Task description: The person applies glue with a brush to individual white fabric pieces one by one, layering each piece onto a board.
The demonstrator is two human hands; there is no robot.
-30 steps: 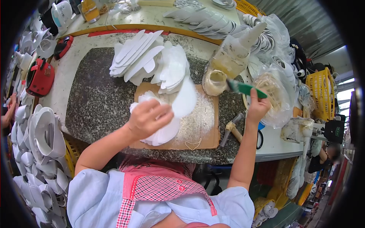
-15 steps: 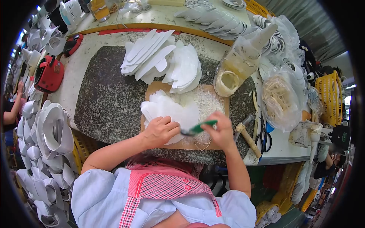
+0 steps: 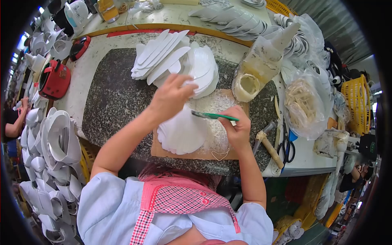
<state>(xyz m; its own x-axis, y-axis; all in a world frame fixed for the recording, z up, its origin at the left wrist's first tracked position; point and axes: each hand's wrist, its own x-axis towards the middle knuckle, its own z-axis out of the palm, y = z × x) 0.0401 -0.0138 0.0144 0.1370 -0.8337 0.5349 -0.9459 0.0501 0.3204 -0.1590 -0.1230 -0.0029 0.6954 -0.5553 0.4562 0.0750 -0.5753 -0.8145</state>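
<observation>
Looking down from the head cam: right hand [image 3: 234,122] has its fingers pinched on a green brush [image 3: 218,116], lying sideways, bristles pointing left by the white pieces [image 3: 183,134] on cardboard [image 3: 158,151]; left hand [image 3: 172,97] hovers nearer the upper pile [image 3: 205,67], can't tell if it's gripping anything

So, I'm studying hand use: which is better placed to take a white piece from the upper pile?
Left, probably: the left hand is close to the upper pile; the right hand, farther away, holds the green brush.

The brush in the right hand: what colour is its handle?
The brush handle is green, seen best in the head view.
</observation>
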